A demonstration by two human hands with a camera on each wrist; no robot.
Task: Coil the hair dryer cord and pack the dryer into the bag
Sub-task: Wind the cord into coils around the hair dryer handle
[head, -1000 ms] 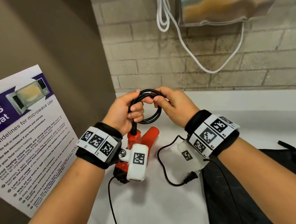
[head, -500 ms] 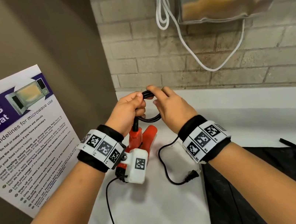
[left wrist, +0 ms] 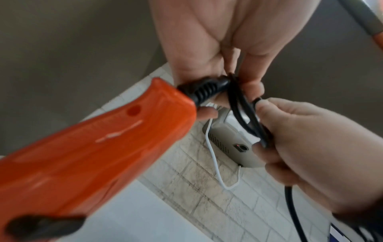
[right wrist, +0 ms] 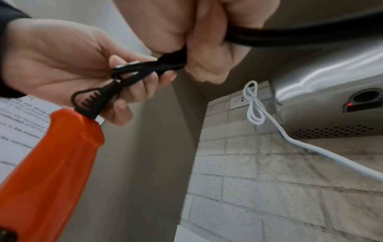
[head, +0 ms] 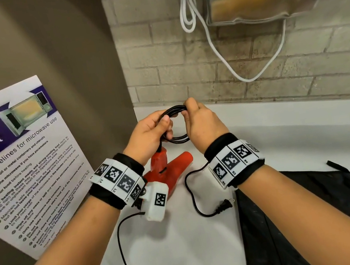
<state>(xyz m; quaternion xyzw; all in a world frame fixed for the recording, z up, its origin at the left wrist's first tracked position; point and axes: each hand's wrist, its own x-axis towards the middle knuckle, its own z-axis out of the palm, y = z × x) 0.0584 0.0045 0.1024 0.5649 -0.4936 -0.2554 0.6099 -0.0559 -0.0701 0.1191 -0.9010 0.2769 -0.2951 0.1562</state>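
Both hands meet above the back-left corner of the white counter (head: 189, 256), clamped on the black cord (head: 174, 110). The left hand (head: 149, 134) grips the loops where the cord leaves the orange hair dryer (head: 171, 172), which hangs beneath it; the right hand (head: 204, 120) pinches the coil's other side. The slack tail drops to the counter, its plug (head: 223, 207) just beside the left edge of the black bag (head: 320, 219) lying flat toward the right. A poster (head: 21, 168) stands at the left edge.

Both forearms are bare. Each wrist wears a black band (head: 117, 182) carrying white tags printed with black square codes. A white camera block (head: 157, 200) hangs just beside the left band.
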